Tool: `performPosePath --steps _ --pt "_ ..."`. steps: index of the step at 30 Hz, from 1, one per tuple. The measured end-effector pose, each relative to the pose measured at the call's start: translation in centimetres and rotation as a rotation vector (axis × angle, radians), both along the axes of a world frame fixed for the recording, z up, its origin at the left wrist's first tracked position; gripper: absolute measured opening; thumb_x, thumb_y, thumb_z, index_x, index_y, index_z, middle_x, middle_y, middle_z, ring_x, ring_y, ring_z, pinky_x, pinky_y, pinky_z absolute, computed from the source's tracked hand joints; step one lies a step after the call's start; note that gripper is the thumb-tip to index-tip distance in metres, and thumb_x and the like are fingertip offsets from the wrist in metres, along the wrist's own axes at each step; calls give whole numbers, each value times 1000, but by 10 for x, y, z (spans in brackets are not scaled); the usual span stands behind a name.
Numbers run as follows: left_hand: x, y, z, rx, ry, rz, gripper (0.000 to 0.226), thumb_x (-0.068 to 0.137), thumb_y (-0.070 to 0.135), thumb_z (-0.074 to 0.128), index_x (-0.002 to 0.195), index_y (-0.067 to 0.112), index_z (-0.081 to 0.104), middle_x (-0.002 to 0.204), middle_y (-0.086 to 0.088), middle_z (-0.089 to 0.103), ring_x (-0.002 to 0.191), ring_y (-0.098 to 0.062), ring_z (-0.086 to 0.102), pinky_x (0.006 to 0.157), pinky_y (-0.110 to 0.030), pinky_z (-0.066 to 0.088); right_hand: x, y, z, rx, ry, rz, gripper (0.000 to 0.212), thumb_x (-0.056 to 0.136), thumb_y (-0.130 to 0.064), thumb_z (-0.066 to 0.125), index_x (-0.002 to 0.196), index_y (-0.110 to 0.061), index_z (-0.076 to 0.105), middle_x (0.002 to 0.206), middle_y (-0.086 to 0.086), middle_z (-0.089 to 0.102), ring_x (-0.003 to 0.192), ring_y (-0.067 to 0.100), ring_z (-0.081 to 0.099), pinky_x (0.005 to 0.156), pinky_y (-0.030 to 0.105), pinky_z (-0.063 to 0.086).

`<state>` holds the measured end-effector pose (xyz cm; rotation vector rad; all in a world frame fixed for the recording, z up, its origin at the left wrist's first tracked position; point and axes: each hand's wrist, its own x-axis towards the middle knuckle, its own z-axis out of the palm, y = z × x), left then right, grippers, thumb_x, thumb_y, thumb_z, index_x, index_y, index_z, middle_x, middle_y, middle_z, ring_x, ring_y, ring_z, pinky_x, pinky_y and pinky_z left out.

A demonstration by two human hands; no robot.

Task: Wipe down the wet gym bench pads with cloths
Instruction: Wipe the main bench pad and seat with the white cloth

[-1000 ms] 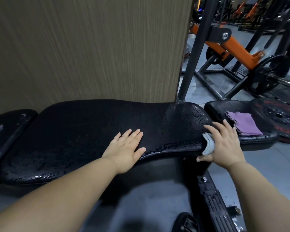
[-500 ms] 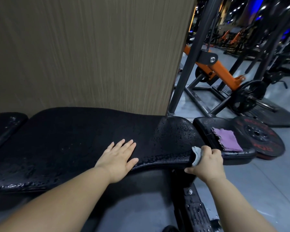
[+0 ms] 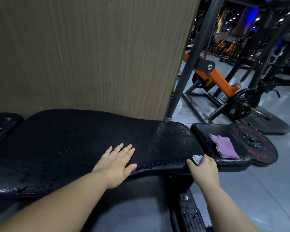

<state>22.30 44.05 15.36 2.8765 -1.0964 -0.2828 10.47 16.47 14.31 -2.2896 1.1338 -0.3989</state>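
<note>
We wipe the wet end of the bench pad [image 3: 77,144].

Our left hand [image 3: 115,162] lies flat and open on the pad, fingers spread. Our right hand [image 3: 203,168] is closed around a pale cloth [image 3: 197,158] pressed to the pad's droplet-covered end. Just beyond our right hand, a purple cloth [image 3: 223,146] lies on the smaller seat pad [image 3: 206,131], beside a weight plate [image 3: 258,144].
</note>
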Motion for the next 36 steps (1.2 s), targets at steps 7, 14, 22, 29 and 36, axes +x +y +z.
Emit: performPosePath --steps 7,14,22,29,36 --pt "1 0 0 11 8 -15 91 76 73 -17 155 29 -6 160 15 -15 147 -10 -17 120 -38 -9 11 -12 -4 -134 -46 58 22 91 -20 53 76 -9 42 92 9 52 91 35 50 79 39 38" --pt "2 -2 1 27 15 -26 64 101 56 13 155 28 -6 161 14 -15 147 -11 -18 120 -40 -9 26 -22 6 -139 46 83 27 92 -33 54 77 -14 42 102 9 56 89 29 48 73 36 37" --pt "22 -8 2 38 35 -105 69 98 62 19 154 32 -7 160 18 -14 147 -8 -16 120 -34 -9 45 -36 26 -61 151 156 57 93 -38 55 138 -5 45 141 11 50 128 31 45 98 35 36" --pt "45 -28 3 9 47 -177 70 97 64 20 154 33 -6 160 18 -13 146 -6 -20 120 -36 -13 86 -53 38 -52 283 293 48 95 -34 54 131 -2 47 138 14 49 126 30 46 99 33 34" --pt "59 -35 0 -22 43 -200 70 95 67 20 154 37 -4 159 21 -12 144 -5 -23 119 -38 -15 134 -76 35 26 239 322 60 97 -39 52 141 -1 40 139 14 52 130 30 45 103 34 31"
